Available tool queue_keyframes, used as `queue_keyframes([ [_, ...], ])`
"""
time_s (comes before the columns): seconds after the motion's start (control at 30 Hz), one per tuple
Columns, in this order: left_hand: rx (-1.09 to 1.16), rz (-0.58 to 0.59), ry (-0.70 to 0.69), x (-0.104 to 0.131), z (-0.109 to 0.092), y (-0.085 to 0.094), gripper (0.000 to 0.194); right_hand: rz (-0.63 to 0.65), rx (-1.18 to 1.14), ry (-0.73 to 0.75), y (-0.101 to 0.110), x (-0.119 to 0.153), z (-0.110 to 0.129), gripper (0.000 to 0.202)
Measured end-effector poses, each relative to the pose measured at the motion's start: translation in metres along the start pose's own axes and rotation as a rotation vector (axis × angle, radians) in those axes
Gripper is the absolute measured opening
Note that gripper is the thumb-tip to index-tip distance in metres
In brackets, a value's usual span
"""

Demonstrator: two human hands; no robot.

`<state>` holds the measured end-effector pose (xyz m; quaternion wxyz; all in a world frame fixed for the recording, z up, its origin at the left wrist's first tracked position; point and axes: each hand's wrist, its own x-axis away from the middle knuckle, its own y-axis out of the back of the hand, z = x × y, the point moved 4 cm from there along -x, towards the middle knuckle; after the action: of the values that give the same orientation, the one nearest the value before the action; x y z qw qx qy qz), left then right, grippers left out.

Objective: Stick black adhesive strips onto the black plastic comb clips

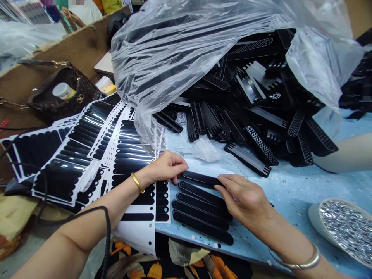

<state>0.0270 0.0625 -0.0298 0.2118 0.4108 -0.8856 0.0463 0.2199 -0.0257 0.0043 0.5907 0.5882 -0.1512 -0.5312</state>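
A slim black bar [201, 178] with a small round hole near its left end lies at the top of a row on the blue table. My left hand [167, 166] is closed in a pinch at that bar's left end. At its right end, my right hand [245, 195] grips the bar between thumb and fingers. Several similar black bars [200, 221] lie side by side just below, partly covered by my right hand. Left of them, sheets of glossy black strip stickers [132, 155] overlap in a pile, passing under my left forearm.
Behind my hands, a clear plastic bag [174, 50] spills black slotted plastic parts [250, 151]. A white bowl [315, 219] of small metal rings stands at right. At left are a brown handbag [84, 91] and a dark cable [107, 232]. Another person's hand [72, 17] shows far back.
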Motion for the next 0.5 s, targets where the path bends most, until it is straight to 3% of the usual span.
queue_keyframes([
  [0.2, -0.038, -0.094, 0.01, 0.001, -0.003, -0.004, 0.012, 0.043, -0.023, -0.047, 0.0, 0.0, -0.001, 0.019],
  [0.5, -0.04, -0.063, 0.038, 0.002, -0.005, -0.002, 0.012, 0.024, -0.235, -0.148, 0.002, 0.005, -0.017, 0.013],
])
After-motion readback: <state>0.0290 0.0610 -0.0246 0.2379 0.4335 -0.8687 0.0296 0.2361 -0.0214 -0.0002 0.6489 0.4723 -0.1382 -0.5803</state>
